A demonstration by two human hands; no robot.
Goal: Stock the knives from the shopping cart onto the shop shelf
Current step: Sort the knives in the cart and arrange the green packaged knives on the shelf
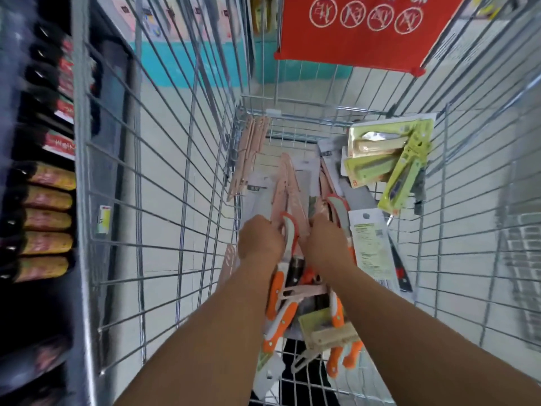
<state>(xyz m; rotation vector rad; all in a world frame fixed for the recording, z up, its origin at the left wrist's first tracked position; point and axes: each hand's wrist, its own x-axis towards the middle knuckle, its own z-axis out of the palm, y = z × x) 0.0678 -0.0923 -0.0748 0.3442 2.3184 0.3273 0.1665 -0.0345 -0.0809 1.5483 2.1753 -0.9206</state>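
While both my arms reach down into the shopping cart [181, 159], my left hand [259, 240] has its fingers curled round an orange-and-white knife [288, 238] whose curved blade pokes up just past my knuckles. Just beside it, my right hand [325, 241] is curled among the pale pink knives [288, 186] heaped ahead of my fingers; it seems to grip one of them, though my knuckles hide exactly which. A second orange-edged blade [338, 209] rises just right of that hand.

Beneath my wrists lie more orange-handled knives [281, 312], crossed over one another, with a beige carded pack [330, 332] nearer my body under my right forearm. To the right of my right hand lies a white backing card [370, 247] with printed text, beside a black knife [402, 273] against the wire. Farther ahead and to the right, well apart from both hands, green blister packs [392, 159] of knives lean in the far corner of the cart. Another bundle of pink knives [248, 153] stands against the cart's left wall, ahead of my left hand.

A red sign [366, 33] with crossed-out symbols hangs on the cart's far end. Off to my left, outside the wire, a dark shop shelf [29, 142] holds blurred packaged goods [48, 221].
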